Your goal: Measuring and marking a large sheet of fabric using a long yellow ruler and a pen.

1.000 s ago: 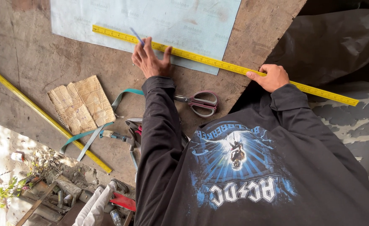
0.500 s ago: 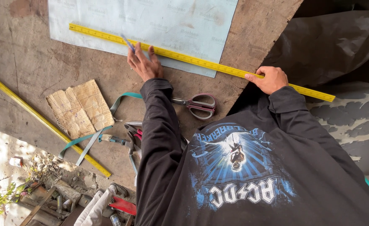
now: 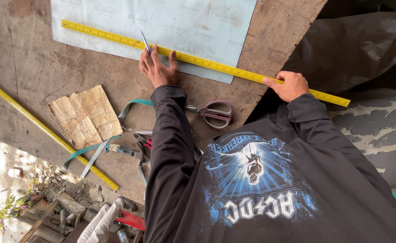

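A long yellow ruler (image 3: 216, 66) lies slanted across a pale blue sheet (image 3: 184, 27) on a worn brown board (image 3: 36, 67). My left hand (image 3: 156, 69) presses on the ruler's lower edge near the sheet's bottom border and holds a thin blue pen (image 3: 145, 42), tip up against the ruler. My right hand (image 3: 289, 85) pinches the ruler near its right end, past the board's edge. Both arms are in black sleeves.
Scissors with maroon-lined handles (image 3: 213, 112) lie just below my left forearm. A torn piece of cardboard (image 3: 85, 114), a teal strap (image 3: 126, 110), pliers (image 3: 130, 150) and a second yellow ruler (image 3: 45, 130) lie at left. Rubble and plants fill the lower left corner.
The ruler has slid leftward along its length across the sheet. Both hands stay at nearly the same places on it.
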